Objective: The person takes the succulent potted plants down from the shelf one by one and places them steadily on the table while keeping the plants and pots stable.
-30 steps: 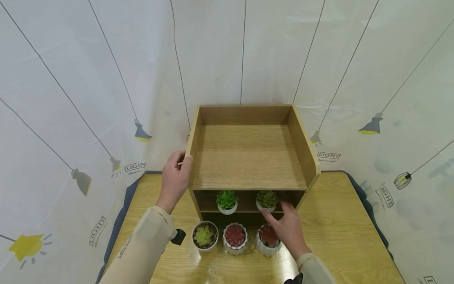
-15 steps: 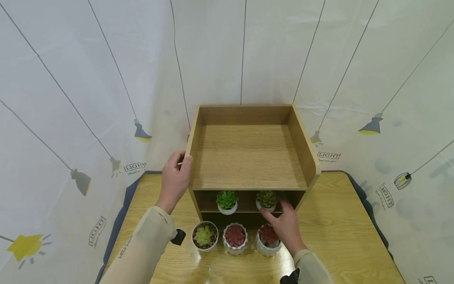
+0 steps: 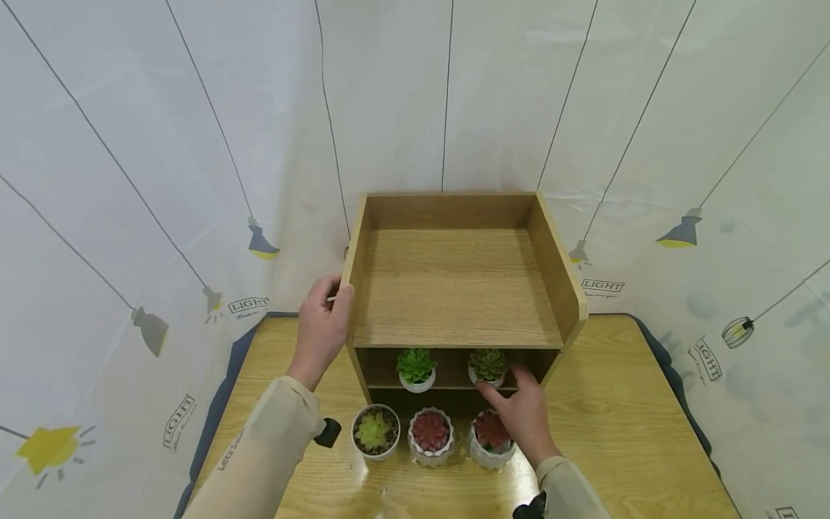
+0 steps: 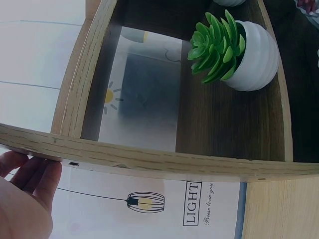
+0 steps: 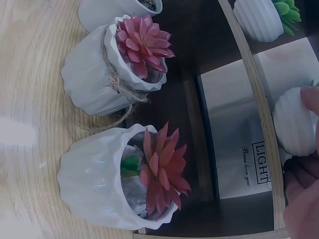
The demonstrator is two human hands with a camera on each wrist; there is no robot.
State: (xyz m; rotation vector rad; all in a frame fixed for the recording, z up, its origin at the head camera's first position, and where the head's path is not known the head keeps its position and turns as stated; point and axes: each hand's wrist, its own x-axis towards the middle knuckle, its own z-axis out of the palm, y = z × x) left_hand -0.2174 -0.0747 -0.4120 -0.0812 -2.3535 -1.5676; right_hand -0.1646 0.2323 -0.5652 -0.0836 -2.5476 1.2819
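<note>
My right hand (image 3: 524, 412) pinches the small white pot of a dark green succulent (image 3: 487, 365) on the middle level of a wooden shelf unit (image 3: 460, 288). In the right wrist view the thumb lies on the ribbed white pot (image 5: 294, 122), with the other fingers lower beside it. My left hand (image 3: 322, 328) rests against the unit's left side panel; in the left wrist view its fingertips touch the outer face and no finger shows inside. A bright green succulent (image 3: 416, 367) in a white pot stands left of the dark one on that level.
In front of the unit, on the wooden table (image 3: 622, 432), stand a yellow-green succulent (image 3: 374, 431) and two red succulents (image 3: 431, 432) (image 3: 491, 432) in white pots. The unit's top tray has raised sides. A lamp-printed sheet (image 3: 493, 94) hangs behind and at both sides.
The right hand and its thumb have shifted slightly left around the pot since the first frame. Left hand, shelf unit and plants stay in place.
</note>
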